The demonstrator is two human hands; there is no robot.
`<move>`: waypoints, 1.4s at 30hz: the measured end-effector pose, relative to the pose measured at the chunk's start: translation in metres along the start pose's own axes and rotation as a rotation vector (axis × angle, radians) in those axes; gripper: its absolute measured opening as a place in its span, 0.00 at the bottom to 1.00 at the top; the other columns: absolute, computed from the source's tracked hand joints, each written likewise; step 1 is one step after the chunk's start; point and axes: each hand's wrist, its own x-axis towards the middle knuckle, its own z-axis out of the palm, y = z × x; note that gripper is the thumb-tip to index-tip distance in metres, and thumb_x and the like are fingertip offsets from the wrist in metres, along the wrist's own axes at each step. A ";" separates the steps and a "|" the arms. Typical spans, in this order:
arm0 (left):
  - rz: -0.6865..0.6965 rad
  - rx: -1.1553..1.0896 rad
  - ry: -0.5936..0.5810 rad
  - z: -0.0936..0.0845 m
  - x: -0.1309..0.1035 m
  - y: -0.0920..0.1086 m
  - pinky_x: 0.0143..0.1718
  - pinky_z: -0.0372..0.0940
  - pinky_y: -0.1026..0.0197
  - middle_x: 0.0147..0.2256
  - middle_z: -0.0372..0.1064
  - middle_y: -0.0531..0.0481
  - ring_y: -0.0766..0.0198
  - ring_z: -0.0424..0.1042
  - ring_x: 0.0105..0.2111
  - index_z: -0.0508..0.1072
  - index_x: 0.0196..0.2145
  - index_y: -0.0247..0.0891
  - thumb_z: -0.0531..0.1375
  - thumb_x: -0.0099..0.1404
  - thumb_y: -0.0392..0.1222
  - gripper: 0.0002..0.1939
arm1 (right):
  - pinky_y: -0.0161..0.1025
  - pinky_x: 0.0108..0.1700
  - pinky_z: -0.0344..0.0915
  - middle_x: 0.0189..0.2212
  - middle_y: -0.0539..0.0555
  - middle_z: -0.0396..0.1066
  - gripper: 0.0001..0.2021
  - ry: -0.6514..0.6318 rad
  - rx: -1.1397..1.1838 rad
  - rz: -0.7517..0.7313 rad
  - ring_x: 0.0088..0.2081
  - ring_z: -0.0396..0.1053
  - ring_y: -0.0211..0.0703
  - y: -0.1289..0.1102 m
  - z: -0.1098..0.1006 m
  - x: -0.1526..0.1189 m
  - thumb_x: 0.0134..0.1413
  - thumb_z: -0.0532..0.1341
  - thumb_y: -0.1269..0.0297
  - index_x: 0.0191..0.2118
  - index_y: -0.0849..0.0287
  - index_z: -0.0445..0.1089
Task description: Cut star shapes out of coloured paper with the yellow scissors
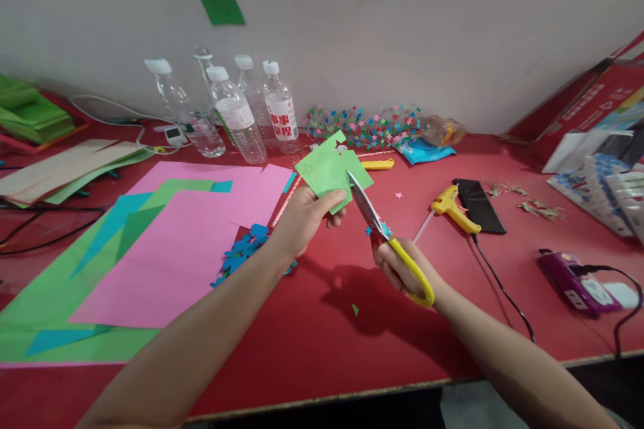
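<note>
Between the thumb and fingers of my left hand is a piece of green paper with faint pencil lines and a notched upper edge. My right hand grips yellow-handled scissors, their blades pointing up and left. The blade tips meet the paper's right side; whether they are cutting into it I cannot tell. On the red table below lies a small green scrap. A pile of blue paper cutouts sits beside my left forearm, partly hidden by it.
Pink paper sheets over green and blue ones cover the left side. Several plastic bottles stand along the wall, near a star-filled clear bottle. At right are a yellow glue gun, a black phone and a purple power strip.
</note>
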 end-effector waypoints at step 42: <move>0.146 -0.071 0.135 -0.005 0.003 0.005 0.33 0.64 0.63 0.27 0.74 0.51 0.66 0.72 0.29 0.76 0.31 0.36 0.65 0.56 0.42 0.06 | 0.31 0.15 0.47 0.09 0.41 0.54 0.20 -0.074 -0.015 -0.044 0.11 0.49 0.30 -0.004 -0.002 -0.003 0.52 0.56 0.42 0.25 0.55 0.55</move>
